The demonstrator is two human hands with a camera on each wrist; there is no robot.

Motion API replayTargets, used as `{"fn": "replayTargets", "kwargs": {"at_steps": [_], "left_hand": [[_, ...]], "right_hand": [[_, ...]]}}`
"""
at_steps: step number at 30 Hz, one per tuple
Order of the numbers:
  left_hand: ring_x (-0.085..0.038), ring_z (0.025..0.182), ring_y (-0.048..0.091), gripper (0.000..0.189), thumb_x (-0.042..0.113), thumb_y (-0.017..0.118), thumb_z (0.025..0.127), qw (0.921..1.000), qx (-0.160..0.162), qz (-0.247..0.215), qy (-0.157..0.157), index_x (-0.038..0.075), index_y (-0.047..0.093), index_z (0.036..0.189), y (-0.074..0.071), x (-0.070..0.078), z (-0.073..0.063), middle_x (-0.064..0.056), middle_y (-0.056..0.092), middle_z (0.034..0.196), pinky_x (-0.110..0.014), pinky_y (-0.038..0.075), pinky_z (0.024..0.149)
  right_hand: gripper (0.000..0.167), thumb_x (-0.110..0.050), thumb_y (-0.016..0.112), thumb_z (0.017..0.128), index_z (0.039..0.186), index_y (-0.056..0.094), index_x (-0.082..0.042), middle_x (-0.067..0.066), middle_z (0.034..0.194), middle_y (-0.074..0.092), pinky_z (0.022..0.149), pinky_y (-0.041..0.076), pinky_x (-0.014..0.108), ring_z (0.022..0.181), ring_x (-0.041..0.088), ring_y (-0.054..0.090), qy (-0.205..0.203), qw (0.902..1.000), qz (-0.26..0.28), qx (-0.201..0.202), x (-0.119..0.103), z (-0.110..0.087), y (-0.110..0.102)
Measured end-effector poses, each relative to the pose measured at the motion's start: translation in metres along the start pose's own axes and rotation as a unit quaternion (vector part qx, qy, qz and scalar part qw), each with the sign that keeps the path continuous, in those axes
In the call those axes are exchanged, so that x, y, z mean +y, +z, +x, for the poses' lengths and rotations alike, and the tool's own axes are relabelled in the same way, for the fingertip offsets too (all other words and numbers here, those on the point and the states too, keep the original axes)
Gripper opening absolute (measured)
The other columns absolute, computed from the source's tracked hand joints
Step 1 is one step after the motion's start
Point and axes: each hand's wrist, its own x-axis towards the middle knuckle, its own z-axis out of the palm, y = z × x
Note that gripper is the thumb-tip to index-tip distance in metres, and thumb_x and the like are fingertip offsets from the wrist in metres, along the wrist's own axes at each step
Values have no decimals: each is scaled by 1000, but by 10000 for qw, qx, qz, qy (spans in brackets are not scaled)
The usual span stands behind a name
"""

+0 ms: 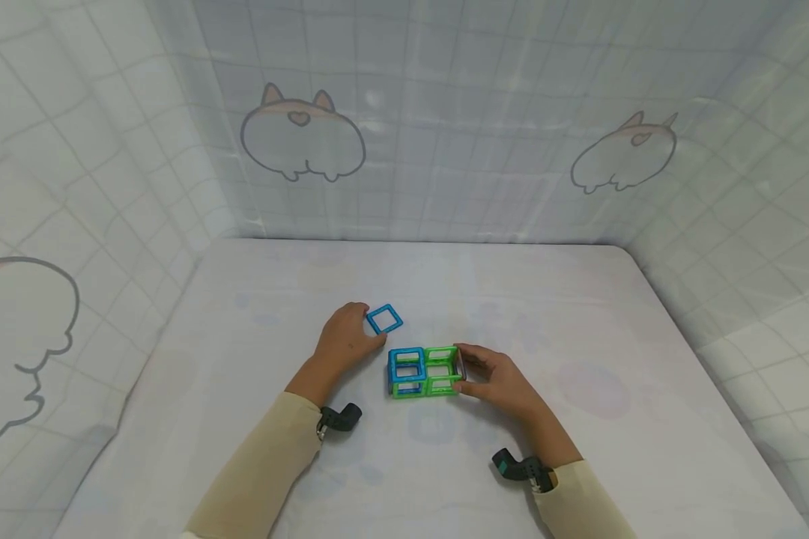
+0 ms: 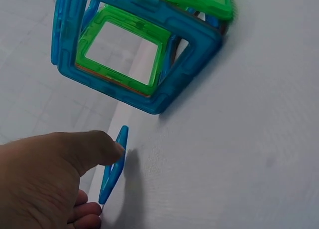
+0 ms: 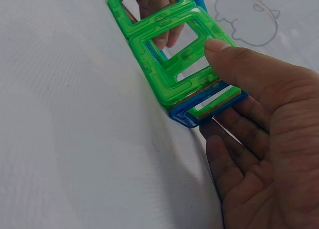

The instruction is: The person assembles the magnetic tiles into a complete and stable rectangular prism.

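Note:
A two-cube block of green and blue magnetic tiles (image 1: 425, 379) lies on the table, blue mostly at its left end and green at its right. My right hand (image 1: 495, 378) grips the right end, thumb on the near green side and fingers behind. In the right wrist view a blue tile (image 3: 187, 111) closes that end. Beyond the block and to its left, my left hand (image 1: 347, 335) pinches a single blue square magnetic tile (image 1: 396, 326) between thumb and fingers. The left wrist view shows this tile edge-on, with the thumb on it and the open blue-framed end of the block above.
A pale, faintly patterned cloth (image 1: 276, 292) covers the table. Grid-patterned curtains (image 1: 445, 195) with cartoon animal outlines stand along the back and both sides. A dark wrist camera (image 1: 340, 418) is strapped to each wrist.

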Motion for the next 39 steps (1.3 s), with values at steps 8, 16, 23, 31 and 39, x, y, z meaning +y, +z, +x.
{"fn": "replayTargets", "kwargs": {"at_steps": [8,16,23,31,39], "left_hand": [[-31,122,56,61,37,75,84,10000,2,14,20,1,59,130,1,-2,3,-16,61,131,-46,47,105],[-31,120,57,62,38,76,83,10000,52,6,43,1,60,130,4,-3,3,-16,61,131,-47,48,104],[-33,126,53,72,46,74,83,9998,24,167,140,0,55,135,7,1,5,-19,55,139,-48,46,107],[-35,135,45,74,46,73,85,9994,-226,248,102,1,51,140,6,7,12,-19,50,145,-49,41,112],[-34,132,48,73,45,74,84,9990,-313,290,112,1,53,138,5,11,17,-19,52,142,-48,43,111]], "right_hand": [[69,-24,84,81,142,54,-14,7,147,53,109,43,42,133,26,53,-129,9998,108,64,11,2,1],[70,-28,85,80,142,54,-14,7,147,53,109,43,43,133,27,53,-154,9998,138,55,14,2,1],[70,-28,85,80,142,55,-12,7,146,54,108,45,42,131,26,55,-192,9997,119,89,16,3,2],[70,-27,84,81,142,54,-11,8,146,53,107,45,41,131,27,55,-265,9995,188,50,16,4,2],[70,-27,84,81,142,55,-13,7,146,54,108,45,41,131,26,55,-217,9996,150,40,17,5,1]]}}
